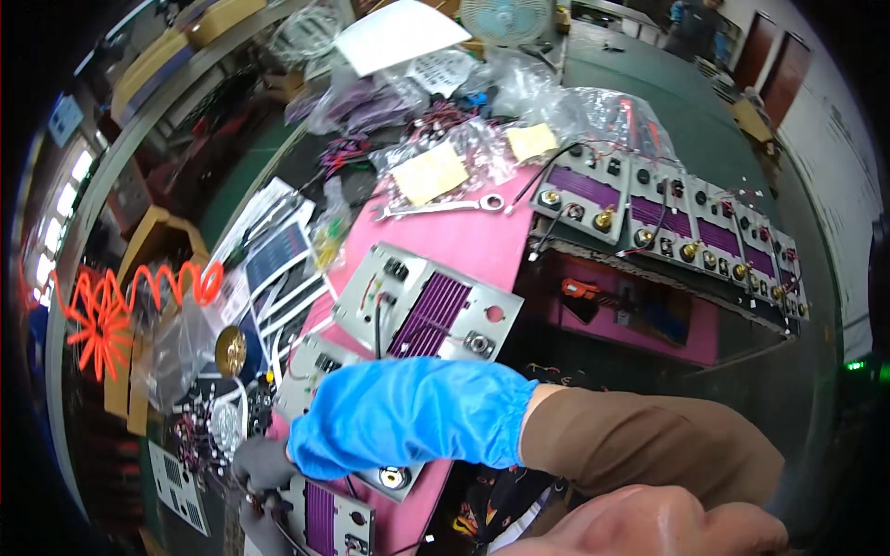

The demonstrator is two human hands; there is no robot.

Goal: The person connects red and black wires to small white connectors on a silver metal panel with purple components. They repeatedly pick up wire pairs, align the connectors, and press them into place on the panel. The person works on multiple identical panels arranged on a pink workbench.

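My right hand (263, 462), in a dark grey glove with a blue sleeve cover (417, 408), reaches across to the lower left. Just below it is my left hand (262, 530), also grey-gloved and partly cut off by the lower edge. Their fingers are closed together around something small and dark among thin wires, which I cannot make out. Next to them lies a silver metal panel with a purple ribbed strip (320, 519). A second silver panel (394, 479) is mostly covered by my right arm. Farther up, another such panel (357, 310) carries black switches and a round connector.
A pink mat (399, 246) covers the bench. A combination wrench (440, 207) lies near plastic bags of parts. Several finished-looking panels (584, 190) stand in a row at right. An orange-handled tool (584, 290) sits on a lower shelf. A coiled orange hose (102, 320) hangs at left.
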